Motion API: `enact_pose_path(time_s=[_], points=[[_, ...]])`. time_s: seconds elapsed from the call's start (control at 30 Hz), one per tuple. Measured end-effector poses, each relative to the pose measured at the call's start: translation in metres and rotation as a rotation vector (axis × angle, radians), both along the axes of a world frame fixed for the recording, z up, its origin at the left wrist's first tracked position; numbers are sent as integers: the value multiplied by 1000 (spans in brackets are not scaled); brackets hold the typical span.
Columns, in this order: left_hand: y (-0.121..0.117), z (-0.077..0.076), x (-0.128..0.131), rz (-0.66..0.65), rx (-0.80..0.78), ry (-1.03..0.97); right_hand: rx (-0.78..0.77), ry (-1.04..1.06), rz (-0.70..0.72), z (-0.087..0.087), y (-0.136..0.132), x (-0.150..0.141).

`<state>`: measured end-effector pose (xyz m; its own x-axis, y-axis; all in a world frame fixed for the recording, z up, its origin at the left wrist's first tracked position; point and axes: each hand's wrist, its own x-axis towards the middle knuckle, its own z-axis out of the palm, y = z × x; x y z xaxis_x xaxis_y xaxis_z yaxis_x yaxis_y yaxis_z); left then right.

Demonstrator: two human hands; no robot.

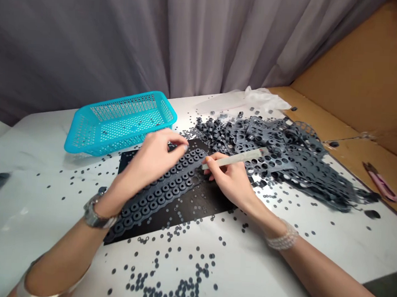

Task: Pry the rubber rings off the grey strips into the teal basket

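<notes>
Nearest: loose discs (pixel 215 287) | left: basket (pixel 120 143); left hand (pixel 156 157) curled over the sheet (pixel 161 201), cannot tell if gripping anything | middle: rubbery-looking sheet on black mat (pixel 168 220), likely light, floppy; best taken by its edge | right: right hand (pixel 233 181) pinching a stiff-looking pale stick (pixel 238 158); tangled scraps (pixel 268 139) beyond
</notes>
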<state>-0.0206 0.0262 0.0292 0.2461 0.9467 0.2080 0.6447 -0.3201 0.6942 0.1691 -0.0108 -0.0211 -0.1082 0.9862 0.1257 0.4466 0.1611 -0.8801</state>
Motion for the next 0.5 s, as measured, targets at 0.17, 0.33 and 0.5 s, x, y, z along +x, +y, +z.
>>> enact_pose_path(time_s=[0.17, 0.33, 0.5], points=[[-19, -26, 5, -164, -38, 341, 52, -45, 65, -9, 4, -3], [-18, -36, 7, -193, -56, 430, 97, -107, 114, -10, 4, -5], [-22, -35, 12, -212, -9, 491, 120, -130, 131, -8, 3, -6]])
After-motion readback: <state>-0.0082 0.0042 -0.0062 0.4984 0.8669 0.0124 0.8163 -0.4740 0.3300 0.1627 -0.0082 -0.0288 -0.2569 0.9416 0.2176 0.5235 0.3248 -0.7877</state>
